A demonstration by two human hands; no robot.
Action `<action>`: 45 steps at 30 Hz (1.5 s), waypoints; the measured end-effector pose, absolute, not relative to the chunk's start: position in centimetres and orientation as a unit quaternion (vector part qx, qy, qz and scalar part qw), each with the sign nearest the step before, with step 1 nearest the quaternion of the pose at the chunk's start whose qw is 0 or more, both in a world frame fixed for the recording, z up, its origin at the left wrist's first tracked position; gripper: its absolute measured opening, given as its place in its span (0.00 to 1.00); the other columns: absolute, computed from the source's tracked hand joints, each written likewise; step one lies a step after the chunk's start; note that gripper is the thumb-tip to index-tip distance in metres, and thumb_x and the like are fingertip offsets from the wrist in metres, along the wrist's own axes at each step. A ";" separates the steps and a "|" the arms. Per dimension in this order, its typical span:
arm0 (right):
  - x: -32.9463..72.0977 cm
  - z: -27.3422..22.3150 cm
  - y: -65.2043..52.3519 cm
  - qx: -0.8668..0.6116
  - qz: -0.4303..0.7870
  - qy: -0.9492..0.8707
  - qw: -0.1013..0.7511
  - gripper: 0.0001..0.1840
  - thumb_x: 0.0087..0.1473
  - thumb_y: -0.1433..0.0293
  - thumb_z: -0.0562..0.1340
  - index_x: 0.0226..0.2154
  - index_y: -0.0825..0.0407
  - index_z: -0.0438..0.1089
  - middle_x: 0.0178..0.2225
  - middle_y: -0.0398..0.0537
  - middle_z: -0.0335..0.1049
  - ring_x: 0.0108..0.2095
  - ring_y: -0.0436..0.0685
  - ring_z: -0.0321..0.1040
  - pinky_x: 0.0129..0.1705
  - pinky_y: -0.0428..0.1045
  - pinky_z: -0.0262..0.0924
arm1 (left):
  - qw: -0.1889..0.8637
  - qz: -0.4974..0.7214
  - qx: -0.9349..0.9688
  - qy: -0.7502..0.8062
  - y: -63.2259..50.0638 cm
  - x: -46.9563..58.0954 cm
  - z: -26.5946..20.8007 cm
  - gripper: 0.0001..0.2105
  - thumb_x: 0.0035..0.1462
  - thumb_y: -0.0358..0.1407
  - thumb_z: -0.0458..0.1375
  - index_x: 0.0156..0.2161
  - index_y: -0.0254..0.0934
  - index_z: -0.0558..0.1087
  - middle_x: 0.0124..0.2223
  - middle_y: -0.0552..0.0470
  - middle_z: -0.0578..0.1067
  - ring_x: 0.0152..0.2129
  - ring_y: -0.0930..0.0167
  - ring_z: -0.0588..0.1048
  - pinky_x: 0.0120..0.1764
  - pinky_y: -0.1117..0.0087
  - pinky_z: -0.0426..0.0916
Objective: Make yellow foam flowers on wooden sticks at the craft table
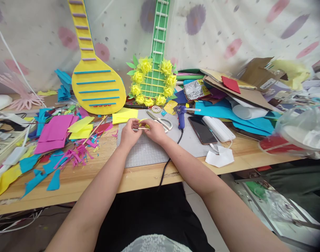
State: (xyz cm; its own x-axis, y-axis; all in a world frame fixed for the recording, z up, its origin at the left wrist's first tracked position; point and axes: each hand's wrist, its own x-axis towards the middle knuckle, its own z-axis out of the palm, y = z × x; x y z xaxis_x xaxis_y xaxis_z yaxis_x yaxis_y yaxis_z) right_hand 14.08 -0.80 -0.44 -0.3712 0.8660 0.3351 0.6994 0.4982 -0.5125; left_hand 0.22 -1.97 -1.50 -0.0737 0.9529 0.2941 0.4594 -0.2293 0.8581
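Over the grey cutting mat (pixel 139 155), my left hand (pixel 130 133) and my right hand (pixel 156 132) meet with fingers pinched. Between them is a small piece of yellow crepe paper (pixel 143 123), mostly hidden by the fingers. A thin pale stick (pixel 143 128) runs across from one hand's fingertips to the other's. Just behind my right hand lie white-handled scissors (pixel 165 122). Folded yellow paper (pixel 125 115) rests behind my left hand. To the right, a purple glue gun (pixel 181 117) lies on the mat with its black cord trailing over the table edge.
A yellow paper-covered guitar shape (pixel 97 82) and a green one (pixel 157 75) ringed with yellow paper flowers lean against the curtain. Paper scraps (pixel 55 133) litter the left. A phone (pixel 202 129), a white power bank (pixel 218 128) and a red-and-white cup (pixel 283 141) are on the right.
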 end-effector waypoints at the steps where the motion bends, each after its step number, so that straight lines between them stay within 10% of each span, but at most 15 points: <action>1: 14.1 -0.4 -0.8 -0.482 0.144 -0.812 0.295 0.19 0.49 0.73 0.53 0.45 0.50 0.66 0.44 0.45 0.70 0.44 0.53 0.65 0.45 0.47 0.57 | 0.263 0.470 0.631 0.558 -2.0 0.2 -1.5 0.16 0.43 0.28 0.55 0.40 0.39 0.62 0.39 0.52 0.73 0.33 0.74 0.73 0.31 0.75 0.68; 45: 15.0 -1.1 0.8 -0.437 0.264 -0.754 0.414 0.07 0.45 0.71 0.60 0.32 0.51 0.66 0.34 0.44 0.72 0.35 0.52 0.68 0.37 0.47 0.59 | 0.078 0.394 0.729 0.554 -1.8 -0.1 -1.5 0.11 0.50 0.30 0.55 0.41 0.39 0.71 0.37 0.53 0.73 0.32 0.74 0.72 0.32 0.75 0.66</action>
